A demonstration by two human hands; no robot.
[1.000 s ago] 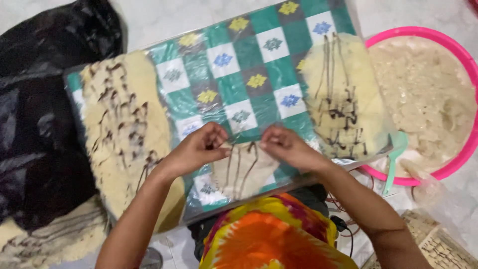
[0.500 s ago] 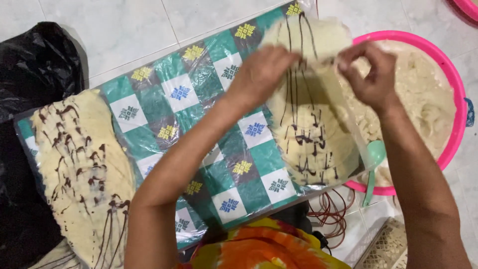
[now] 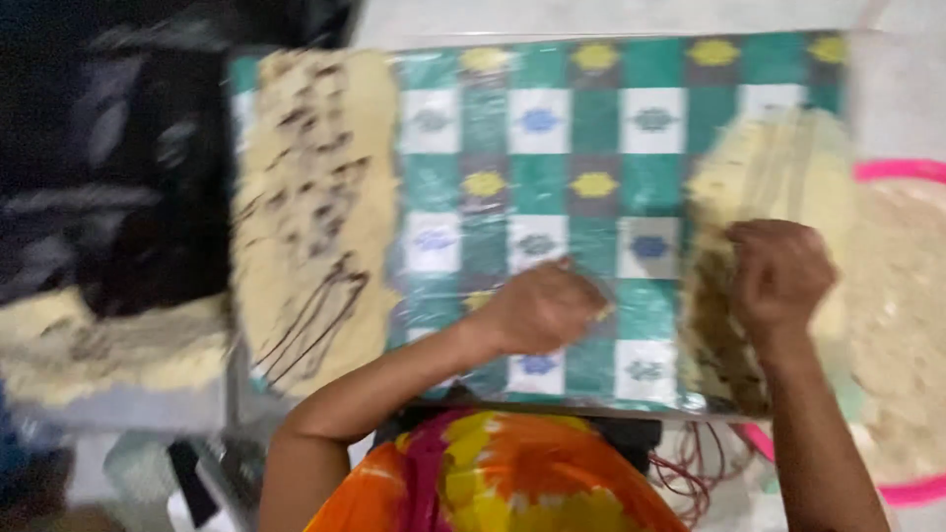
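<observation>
Flanking my checked green-and-white plastic-covered bench (image 3: pixel 591 128) are pale fibre heaps (image 3: pixel 315 197) and a pink round tub (image 3: pixel 902 169); my right hand (image 3: pixel 780 271) is gripping the right-side pale fibre stack (image 3: pixel 774 167), my left hand (image 3: pixel 542 307) is resting curled on the bench.

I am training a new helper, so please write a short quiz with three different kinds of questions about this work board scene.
1. True or false: the right hand rests on the pale stack at the right end of the checked board.
2. Multiple choice: what lies under the left hand? A) the pink basin B) the green and white checked board C) the black bag
3. Short answer: what colour is the rim of the basin at the right edge?

Key
1. True.
2. B. The left hand is over the board's middle, near its front edge.
3. Pink.

Blur hides whether either hand's grip is closed on anything.
</observation>
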